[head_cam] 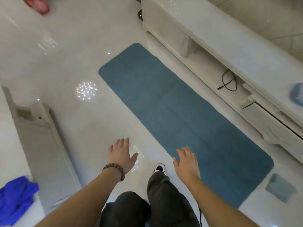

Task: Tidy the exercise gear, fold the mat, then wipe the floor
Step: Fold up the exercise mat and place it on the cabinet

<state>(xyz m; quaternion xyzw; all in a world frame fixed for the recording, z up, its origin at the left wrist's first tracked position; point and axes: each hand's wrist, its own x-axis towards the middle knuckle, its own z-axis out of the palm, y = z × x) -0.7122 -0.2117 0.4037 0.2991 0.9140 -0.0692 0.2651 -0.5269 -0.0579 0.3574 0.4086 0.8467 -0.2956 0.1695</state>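
Mat (177, 115): blue, flat on white floor (73, 63); my left hand (122, 153) and right hand (186, 163) spread, empty, above.

Bright overhead glare speckles glossy floor (65, 63) (edges blurred, bowed).

No readable text, label or number anywhere.

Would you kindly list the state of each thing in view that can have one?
Mat: unrolled, flat on the floor, not folded.
Left hand: open, empty.
Right hand: open, empty, over the mat's edge.
Blue cloth: crumpled, untouched.
Black cable: looped, loose on the cabinet shelf.
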